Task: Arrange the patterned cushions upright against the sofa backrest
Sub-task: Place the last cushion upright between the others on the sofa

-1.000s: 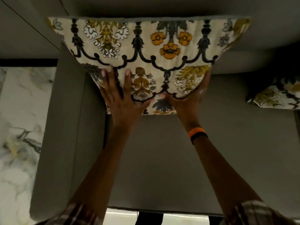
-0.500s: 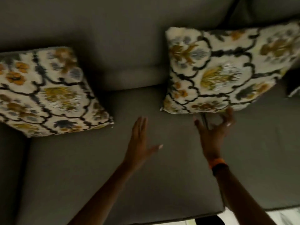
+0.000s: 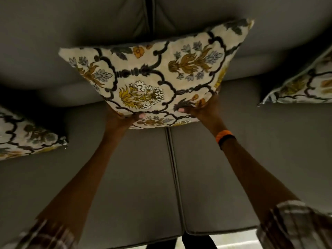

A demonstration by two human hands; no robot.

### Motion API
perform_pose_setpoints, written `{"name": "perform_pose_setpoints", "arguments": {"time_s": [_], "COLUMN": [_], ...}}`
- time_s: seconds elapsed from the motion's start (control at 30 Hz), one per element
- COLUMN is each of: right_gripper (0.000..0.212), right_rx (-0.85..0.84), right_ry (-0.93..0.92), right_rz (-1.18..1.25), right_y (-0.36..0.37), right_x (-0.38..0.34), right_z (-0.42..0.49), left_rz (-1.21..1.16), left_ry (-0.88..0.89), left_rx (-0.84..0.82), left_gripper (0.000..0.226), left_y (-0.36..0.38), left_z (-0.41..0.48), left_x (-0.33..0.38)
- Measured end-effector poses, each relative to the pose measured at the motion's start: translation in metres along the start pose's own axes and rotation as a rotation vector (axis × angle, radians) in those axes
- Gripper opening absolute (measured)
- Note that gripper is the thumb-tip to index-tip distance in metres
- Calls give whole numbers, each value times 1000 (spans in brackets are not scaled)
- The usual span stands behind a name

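Observation:
A cream cushion with black scrollwork and yellow flowers, the middle cushion (image 3: 152, 76), is tilted in front of the grey sofa backrest (image 3: 71, 42), its right corner higher. My left hand (image 3: 122, 117) grips its lower left edge and my right hand (image 3: 203, 108) grips its lower right edge, thumbs on the front face. A second patterned cushion, the left cushion (image 3: 23, 133), leans at the far left. A third, the right cushion (image 3: 301, 83), leans against the backrest at the far right, partly cut off.
The grey seat (image 3: 125, 177) has a seam running down its middle between two seat pads. The seat's front edge lies near the bottom of the frame, with pale floor (image 3: 233, 243) beyond it. Plaid sleeves show at both lower corners.
I have shifted right from the first cushion at the sofa's left end. Both hands, open half a second ago, now hold the middle cushion by its lower edge.

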State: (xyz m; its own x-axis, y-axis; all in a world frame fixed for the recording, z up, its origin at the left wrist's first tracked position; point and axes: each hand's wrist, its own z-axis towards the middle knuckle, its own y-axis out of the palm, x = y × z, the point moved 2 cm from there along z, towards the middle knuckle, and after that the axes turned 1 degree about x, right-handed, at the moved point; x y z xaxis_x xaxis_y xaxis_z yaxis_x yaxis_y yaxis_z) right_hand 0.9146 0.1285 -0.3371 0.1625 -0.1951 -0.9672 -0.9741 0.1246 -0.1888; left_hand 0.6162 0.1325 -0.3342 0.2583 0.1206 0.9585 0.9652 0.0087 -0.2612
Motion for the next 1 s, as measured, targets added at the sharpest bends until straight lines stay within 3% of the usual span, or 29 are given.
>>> {"name": "perform_pose_setpoints", "arguments": {"time_s": [0.13, 0.23, 0.3, 0.4, 0.5, 0.6, 0.7, 0.77, 0.83, 0.93, 1.0], "right_gripper": [142, 148, 144, 134, 124, 123, 129, 146, 157, 152, 152], "right_rx": [106, 124, 90, 97, 176, 310, 505, 595, 530, 296, 241], "right_ry": [-48, -29, 36, 82, 147, 211, 221, 127, 27, -56, -63], "right_rz": [-111, -336, -475, -564, -605, -447, -192, -101, -90, -80, -65], "right_y": [-8, -27, -48, -92, -169, -257, -366, -435, -497, -562, -563], "right_x": [10, 16, 29, 44, 65, 79, 85, 87, 92, 91, 77], "right_z": [-14, -50, -78, -103, -104, -94, -62, -31, 4, 52, 66], "left_rz": [19, 393, 701, 939, 855, 700, 464, 237, 104, -3, -36], "left_ry": [-17, -27, 61, 294, 361, 331, 281, 212, 179, 139, 66], "left_rx": [96, 257, 73, -312, -425, -446, -374, -292, -209, -268, -279], "left_gripper": [118, 124, 115, 103, 105, 106, 111, 124, 134, 140, 134], "left_y": [2, 28, 59, 121, 211, 302, 397, 445, 486, 546, 561], "left_z": [-10, -81, -137, -179, -174, -145, -101, -68, -37, -11, -13], "left_x": [6, -1, -14, -27, 1, 38, 75, 102, 126, 150, 153]}}
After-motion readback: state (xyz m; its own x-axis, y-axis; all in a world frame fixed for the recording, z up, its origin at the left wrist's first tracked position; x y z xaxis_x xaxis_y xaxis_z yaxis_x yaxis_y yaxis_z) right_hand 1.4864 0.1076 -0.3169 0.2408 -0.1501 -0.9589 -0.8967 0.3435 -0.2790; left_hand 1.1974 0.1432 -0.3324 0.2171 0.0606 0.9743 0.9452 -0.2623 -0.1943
